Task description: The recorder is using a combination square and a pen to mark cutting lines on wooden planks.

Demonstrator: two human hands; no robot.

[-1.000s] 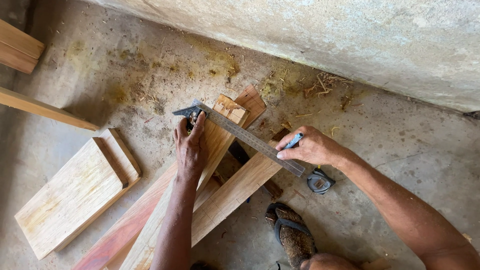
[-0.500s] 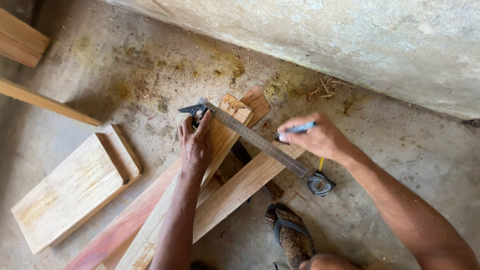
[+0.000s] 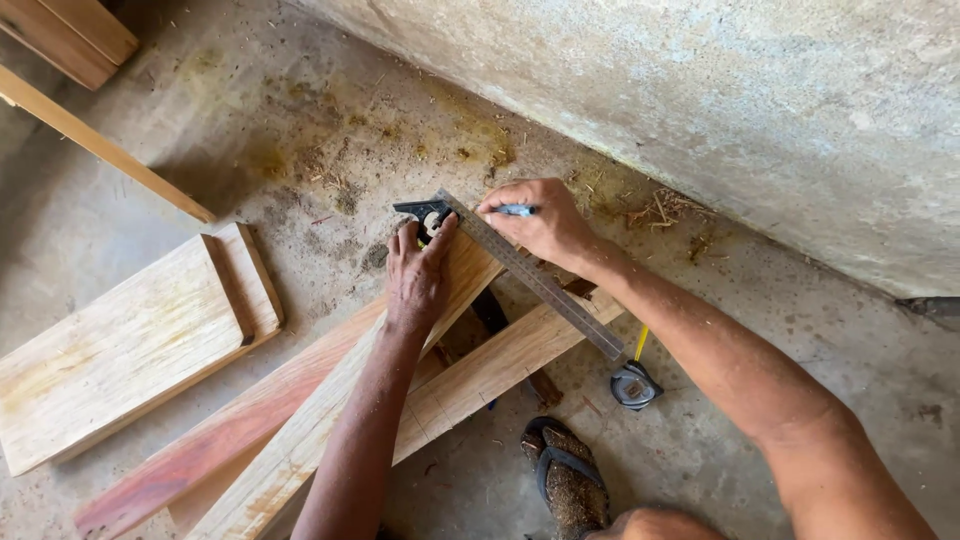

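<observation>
Head view: your right hand (image 3: 545, 228), clenching what looks like a blue pencil (image 3: 516, 210), has slid up the steel combination square (image 3: 520, 268); your left hand (image 3: 418, 280) stays pressing it onto the pale wooden plank (image 3: 330, 420).

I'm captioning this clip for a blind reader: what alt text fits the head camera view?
Seen from above, a left hand presses a combination square onto a wooden plank on a dusty concrete floor, while the right hand holds a blue pen against the ruler's edge. A tape measure and a sandalled foot are nearby.
</observation>
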